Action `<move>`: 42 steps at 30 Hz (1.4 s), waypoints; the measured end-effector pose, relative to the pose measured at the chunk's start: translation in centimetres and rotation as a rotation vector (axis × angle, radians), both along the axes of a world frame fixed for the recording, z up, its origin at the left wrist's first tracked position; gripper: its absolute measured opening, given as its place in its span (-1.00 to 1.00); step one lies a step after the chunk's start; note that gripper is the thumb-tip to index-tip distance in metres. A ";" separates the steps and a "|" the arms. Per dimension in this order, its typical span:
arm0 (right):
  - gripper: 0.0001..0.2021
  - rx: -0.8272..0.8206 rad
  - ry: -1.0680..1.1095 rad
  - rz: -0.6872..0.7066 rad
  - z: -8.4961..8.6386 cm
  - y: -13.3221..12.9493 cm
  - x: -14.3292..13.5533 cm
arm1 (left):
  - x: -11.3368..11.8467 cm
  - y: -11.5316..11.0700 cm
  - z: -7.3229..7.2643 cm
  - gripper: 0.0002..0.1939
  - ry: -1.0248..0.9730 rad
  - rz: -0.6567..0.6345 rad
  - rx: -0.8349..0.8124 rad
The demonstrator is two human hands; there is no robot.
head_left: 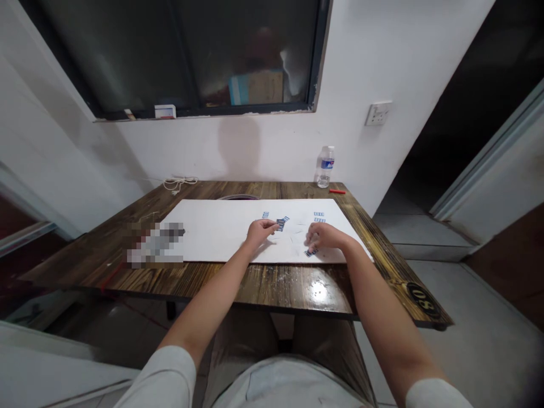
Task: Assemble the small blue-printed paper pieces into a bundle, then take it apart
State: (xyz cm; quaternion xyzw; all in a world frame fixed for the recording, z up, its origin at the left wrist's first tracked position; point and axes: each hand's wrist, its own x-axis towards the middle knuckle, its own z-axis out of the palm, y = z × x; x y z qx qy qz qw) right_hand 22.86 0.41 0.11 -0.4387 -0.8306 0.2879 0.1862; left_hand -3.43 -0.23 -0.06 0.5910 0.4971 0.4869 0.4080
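While the left hand [260, 233] is pinching a small blue-patterned cluster [281, 224] between thumb and fingertips, the right hand [322, 235] is curling above a blue-patterned strip [310, 253]. That strip is lying just beneath its fingertips, at the near right of the white board [221, 229]; whether they are gripping it, one cannot tell. Similar pieces [319, 217] are lying beyond the right hand, and a bottle [325, 168] is standing at the table's [297, 283] far right.

Pixelation hides items at the board's left [221, 229].
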 end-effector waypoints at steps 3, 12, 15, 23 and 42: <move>-0.66 -0.051 -0.068 0.030 -0.3 0.1 0.5 | 0.0 0.0 0.0 -0.66 -0.003 0.011 0.007; -0.90 -0.017 -0.228 0.149 -1.6 1.0 0.2 | 0.0 0.1 -0.2 -0.74 0.024 0.002 0.026; -0.94 -0.033 -0.236 0.152 -1.3 0.8 0.3 | 0.1 -0.1 -0.1 -0.73 0.036 0.003 0.024; -0.88 -0.057 -0.218 0.104 -0.4 0.1 -0.3 | 0.1 -0.2 0.1 -0.69 0.039 0.027 0.015; -0.78 -0.077 -0.197 0.120 -1.2 0.6 -0.1 | 0.0 0.0 -0.1 -0.72 0.029 0.042 -0.004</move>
